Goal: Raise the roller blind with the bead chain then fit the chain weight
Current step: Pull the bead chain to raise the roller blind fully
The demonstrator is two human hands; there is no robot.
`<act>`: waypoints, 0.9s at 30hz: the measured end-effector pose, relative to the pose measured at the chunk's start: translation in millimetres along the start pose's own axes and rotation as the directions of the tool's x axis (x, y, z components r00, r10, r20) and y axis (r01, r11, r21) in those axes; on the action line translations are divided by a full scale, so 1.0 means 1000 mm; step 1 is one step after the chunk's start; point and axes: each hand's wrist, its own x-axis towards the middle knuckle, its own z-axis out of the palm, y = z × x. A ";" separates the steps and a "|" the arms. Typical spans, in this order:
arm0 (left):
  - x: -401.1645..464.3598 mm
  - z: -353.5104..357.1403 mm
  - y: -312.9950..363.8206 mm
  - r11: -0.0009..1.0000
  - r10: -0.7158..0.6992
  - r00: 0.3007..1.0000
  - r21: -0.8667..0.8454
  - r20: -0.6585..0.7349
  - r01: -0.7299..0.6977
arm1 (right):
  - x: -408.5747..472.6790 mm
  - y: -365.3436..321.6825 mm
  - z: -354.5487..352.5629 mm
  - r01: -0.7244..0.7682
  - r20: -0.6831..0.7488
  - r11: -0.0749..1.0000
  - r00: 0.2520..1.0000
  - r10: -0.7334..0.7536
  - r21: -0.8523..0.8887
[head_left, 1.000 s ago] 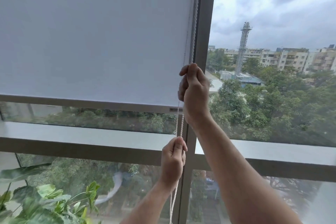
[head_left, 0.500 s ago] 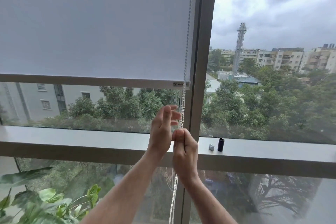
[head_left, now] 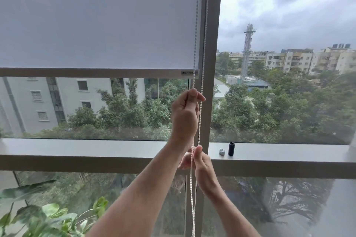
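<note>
Roller blind (head_left: pixel 96 17) partly raised; its bottom bar (head_left: pixel 92 72) sits above mid-window, glass clear below it. Bead chain (head_left: pixel 200 121) hangs as 2 strands along the window post (head_left: pixel 211 63), at 12 o'clock from your hands.

Your left hand (head_left: pixel 185 113) is up high, fingers curled and pinching 1 strand just below the bar's end. Your right hand (head_left: pixel 200 165) is lower, at 6 o'clock from the left, thumb and fingers closed on the chain near the sill (head_left: pixel 96 148).

Chain weight (head_left: pixel 231 148), a black cylinder, stands on the sill at 3 o'clock from your right hand, with a small grey clip (head_left: pixel 222 152) just beside it. Not yet fitted.

Risks, as judged:
- Pull the wrong strand and the blind drops instead of rising.
- Both hands releasing at once may let the chain slip back.
- A sideways tug could jump the beads off the clutch.
- A careless reach may knock the weight off the sill.
</note>
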 end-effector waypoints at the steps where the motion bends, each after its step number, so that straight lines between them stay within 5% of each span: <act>1: -0.002 0.000 -0.002 1.000 0.000 1.000 0.019 -0.004 0.000 | 0.007 -0.007 -0.006 -0.001 -0.010 1.000 1.000 0.001 -0.018; 9: -0.041 0.005 -0.033 0.999 -0.040 0.999 0.029 0.001 0.040 | 0.059 -0.091 -0.031 0.150 -0.087 0.975 0.987 -0.138 0.161; 20: -0.073 0.012 -0.050 0.994 -0.081 0.993 0.071 -0.084 0.087 | 0.094 -0.182 -0.023 0.213 -0.001 0.916 0.974 -0.226 0.341; 27: -0.107 -0.017 -0.085 0.974 -0.186 0.982 0.134 0.001 0.185 | 0.059 -0.138 -0.014 0.325 -0.143 0.932 0.942 -0.303 0.164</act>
